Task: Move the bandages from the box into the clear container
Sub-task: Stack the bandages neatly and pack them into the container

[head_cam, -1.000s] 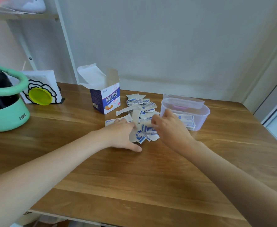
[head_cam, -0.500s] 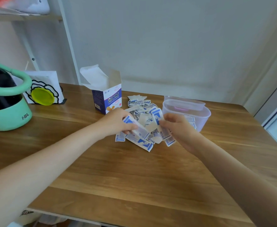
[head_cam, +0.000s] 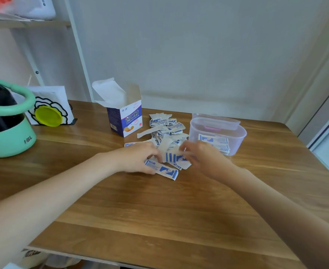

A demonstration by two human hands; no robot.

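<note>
A blue and white bandage box (head_cam: 125, 121) stands open at the back of the wooden table (head_cam: 159, 210). To its right lies a loose pile of wrapped bandages (head_cam: 166, 129). The clear container (head_cam: 218, 133) sits right of the pile with a few bandages inside. My left hand (head_cam: 138, 159) and my right hand (head_cam: 202, 158) meet at the pile's near edge, both with fingers curled on a bunch of blue-striped bandages (head_cam: 174, 157) between them. One wrapped bandage (head_cam: 162, 169) lies under my left fingers.
A mint green appliance with a black top (head_cam: 6, 123) stands at the table's left end. Behind it is a white holder with a yellow-green disc (head_cam: 48, 115). A white shelf frame (head_cam: 76, 51) rises at the back left.
Both hands have come down from the small lift half a second ago and drawn a bunch of bandages together at the near edge of the pile.
</note>
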